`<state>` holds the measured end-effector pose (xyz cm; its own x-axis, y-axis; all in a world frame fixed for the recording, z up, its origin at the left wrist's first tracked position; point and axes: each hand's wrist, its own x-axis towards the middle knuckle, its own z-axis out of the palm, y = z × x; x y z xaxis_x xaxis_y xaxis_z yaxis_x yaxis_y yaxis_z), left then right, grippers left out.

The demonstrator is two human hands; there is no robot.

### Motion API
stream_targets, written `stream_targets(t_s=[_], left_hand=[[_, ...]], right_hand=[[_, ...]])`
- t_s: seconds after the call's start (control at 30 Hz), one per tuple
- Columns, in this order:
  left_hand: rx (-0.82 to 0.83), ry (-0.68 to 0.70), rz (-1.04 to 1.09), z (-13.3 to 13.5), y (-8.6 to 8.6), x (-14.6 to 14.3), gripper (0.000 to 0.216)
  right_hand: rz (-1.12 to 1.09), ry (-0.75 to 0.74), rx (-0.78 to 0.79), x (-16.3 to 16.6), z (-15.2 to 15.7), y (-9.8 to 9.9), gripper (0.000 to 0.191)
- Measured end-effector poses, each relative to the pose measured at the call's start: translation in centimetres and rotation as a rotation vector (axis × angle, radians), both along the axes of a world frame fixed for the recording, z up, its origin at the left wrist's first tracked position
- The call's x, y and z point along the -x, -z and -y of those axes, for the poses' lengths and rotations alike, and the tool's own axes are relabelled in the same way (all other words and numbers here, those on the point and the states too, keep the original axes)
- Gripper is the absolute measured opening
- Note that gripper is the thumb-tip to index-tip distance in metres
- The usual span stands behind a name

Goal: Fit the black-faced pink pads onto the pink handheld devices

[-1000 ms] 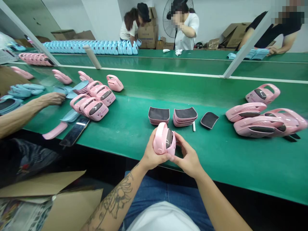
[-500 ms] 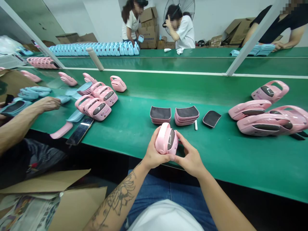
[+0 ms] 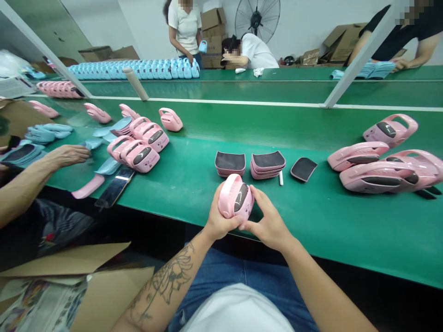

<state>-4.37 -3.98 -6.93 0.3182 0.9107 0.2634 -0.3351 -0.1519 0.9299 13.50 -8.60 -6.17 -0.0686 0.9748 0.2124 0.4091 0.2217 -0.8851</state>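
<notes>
A pink plastic housing [image 3: 236,199] with a loop handle and a dark glossy window is held low over the table's front edge. My left hand [image 3: 220,216] wraps its left side, thumb across the bottom. On the other side my right hand [image 3: 268,216] has fingertips and thumb against it. Just beyond lie two stacks of curved pink panels with dark faces, a left stack [image 3: 230,163] and a right stack [image 3: 267,164]. A single dark panel [image 3: 303,169] rests to their right, and a small white stick [image 3: 281,178] is beside the right stack.
More pink housings [image 3: 391,170] sit at the right, others [image 3: 141,154] at the left near a phone [image 3: 115,186]. A co-worker's hand [image 3: 71,155] reaches among blue parts at the left. An open carton [image 3: 114,295] stands below the table. Several people work across the green table.
My hands have shifted slightly left with the pink housing, which has turned a little. Across the table one person has bent down, and another has straightened while holding a blue housing.
</notes>
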Motion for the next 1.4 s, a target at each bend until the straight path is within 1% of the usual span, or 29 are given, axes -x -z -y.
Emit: stream_targets(t_s=[0.1,0.17,0.27,0.33,0.4,0.47,0.53,0.6,0.67,0.73,0.8,0.9,0.97,1.17,1.3,1.4], left_hand=[[0.014,-0.036,0.045,0.0,0.0,-0.1,0.099],[0.025,-0.048,0.053,0.1,-0.1,-0.1,0.097],[0.035,-0.047,0.022,0.4,-0.7,-0.1,0.098],[0.072,-0.011,0.023,0.6,-1.2,0.0,0.097],[0.155,0.076,0.05,0.9,-1.8,0.0,0.093],[0.282,0.172,0.086,1.0,-2.4,0.0,0.087],[0.412,0.229,0.12,0.8,-2.9,-0.1,0.077],[0.501,0.255,0.143,0.5,-3.4,-0.2,0.069],[0.542,0.255,0.138,0.1,-3.9,-0.4,0.063],[0.569,0.242,0.126,-0.2,-4.3,-0.5,0.059],[0.583,0.249,0.127,-0.5,-4.6,-0.6,0.057],[0.559,0.3,0.138,-0.6,-5.1,-0.6,0.059],[0.538,0.32,0.131,-0.7,-5.4,-0.7,0.058],[0.526,0.379,0.108,-0.9,-6.0,-0.6,0.06],[0.517,0.479,0.108,-1.2,-6.0,-0.2,0.065],[0.54,0.501,0.122,-1.2,-5.9,-0.2,0.068]], right_hand=[[0.037,-0.013,0.013,0.3,-0.2,-0.4,0.107],[0.062,-0.02,0.001,0.4,-0.1,-0.3,0.107],[0.129,-0.02,-0.057,0.0,0.3,0.1,0.108],[0.175,-0.024,-0.133,-0.5,0.7,0.0,0.11],[0.206,-0.049,-0.227,-1.0,1.1,-0.7,0.11],[0.238,-0.087,-0.289,-1.3,1.4,-1.7,0.101],[0.29,-0.114,-0.306,-1.5,1.6,-2.8,0.092],[0.346,-0.108,-0.306,-1.5,1.6,-3.6,0.088],[0.377,-0.073,-0.303,-1.3,1.6,-4.3,0.083],[0.402,-0.036,-0.29,-1.2,1.6,-4.9,0.072],[0.429,-0.032,-0.254,-1.3,1.7,-5.6,0.064],[0.425,-0.087,-0.189,-1.6,1.6,-6.7,0.064],[0.41,-0.116,-0.179,-1.9,1.3,-7.2,0.062],[0.407,-0.148,-0.194,-2.3,0.3,-7.2,0.061],[0.389,-0.19,-0.151,-2.5,-0.4,-7.2,0.06],[0.394,-0.236,-0.123,-2.7,-0.8,-7.1,0.063]])
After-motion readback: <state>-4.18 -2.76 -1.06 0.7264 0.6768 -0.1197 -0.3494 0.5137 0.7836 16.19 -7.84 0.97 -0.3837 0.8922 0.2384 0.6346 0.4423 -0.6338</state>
